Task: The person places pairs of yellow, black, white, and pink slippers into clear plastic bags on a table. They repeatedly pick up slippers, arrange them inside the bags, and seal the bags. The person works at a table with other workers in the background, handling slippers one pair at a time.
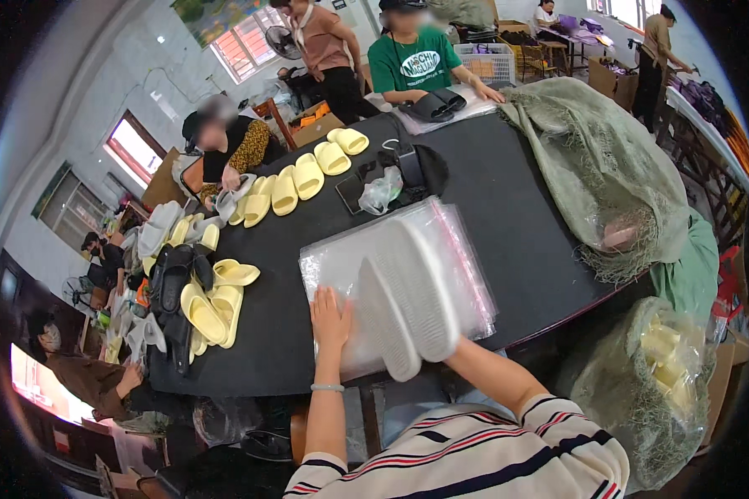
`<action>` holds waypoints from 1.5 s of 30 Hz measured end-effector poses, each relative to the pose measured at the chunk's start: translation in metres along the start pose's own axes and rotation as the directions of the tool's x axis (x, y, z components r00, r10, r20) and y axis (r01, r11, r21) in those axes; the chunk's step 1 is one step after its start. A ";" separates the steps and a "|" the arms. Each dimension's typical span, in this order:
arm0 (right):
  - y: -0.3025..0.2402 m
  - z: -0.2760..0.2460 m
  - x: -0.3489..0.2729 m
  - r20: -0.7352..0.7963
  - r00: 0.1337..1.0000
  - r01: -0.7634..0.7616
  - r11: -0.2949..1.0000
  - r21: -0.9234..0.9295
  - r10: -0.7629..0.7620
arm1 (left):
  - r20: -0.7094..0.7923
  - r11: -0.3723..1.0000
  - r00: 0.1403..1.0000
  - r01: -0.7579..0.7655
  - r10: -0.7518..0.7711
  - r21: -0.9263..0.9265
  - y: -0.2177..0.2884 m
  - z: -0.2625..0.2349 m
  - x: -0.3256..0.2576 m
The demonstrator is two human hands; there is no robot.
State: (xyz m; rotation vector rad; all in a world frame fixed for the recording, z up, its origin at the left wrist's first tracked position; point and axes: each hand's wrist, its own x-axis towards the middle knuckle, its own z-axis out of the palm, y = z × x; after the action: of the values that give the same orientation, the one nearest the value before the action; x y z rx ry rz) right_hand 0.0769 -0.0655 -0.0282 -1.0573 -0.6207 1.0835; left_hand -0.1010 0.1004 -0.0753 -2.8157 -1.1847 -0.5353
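Note:
A pair of pale grey-white slippers point(431, 287) is tilted over a stack of clear plastic bags point(329, 258), ribbed soles facing me. My right hand point(459, 353) grips the pair near its lower end; most of its fingers are hidden behind the soles. To the left of the slippers, my left hand point(331, 318) lies flat on the bags with its fingers stretched out, a pale bracelet on the wrist. A pink strip runs along the right side of the bag stack. The slippers are slightly blurred.
Yellow slippers point(309, 176) stand in a row along the far side of the black table point(524, 224). More yellow and black slippers point(172, 279) pile up at left. A green-grey sack point(607, 166) drapes the right edge. Several people work around.

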 end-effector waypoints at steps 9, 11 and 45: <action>-0.062 -0.138 -0.074 -0.177 0.976 0.007 0.835 -0.551 -0.125 | -0.005 0.998 0.999 0.042 -0.043 -0.052 0.011 -0.003 -0.002; -0.075 -0.157 -0.084 -0.247 0.956 -0.010 0.820 -0.572 -0.160 | -0.008 0.997 0.999 0.047 -0.047 -0.061 0.010 -0.004 -0.003; -0.035 -0.137 0.013 0.262 0.799 0.435 0.220 -0.873 -0.541 | -0.321 0.829 0.917 0.018 -0.236 -0.559 -0.001 -0.015 -0.008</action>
State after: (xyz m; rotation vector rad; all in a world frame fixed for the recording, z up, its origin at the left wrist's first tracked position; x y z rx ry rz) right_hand 0.2107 -0.1082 -0.0524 -1.6720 -1.4663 -0.0250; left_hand -0.1112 0.0931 -0.0637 -2.8350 -1.3021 -1.5844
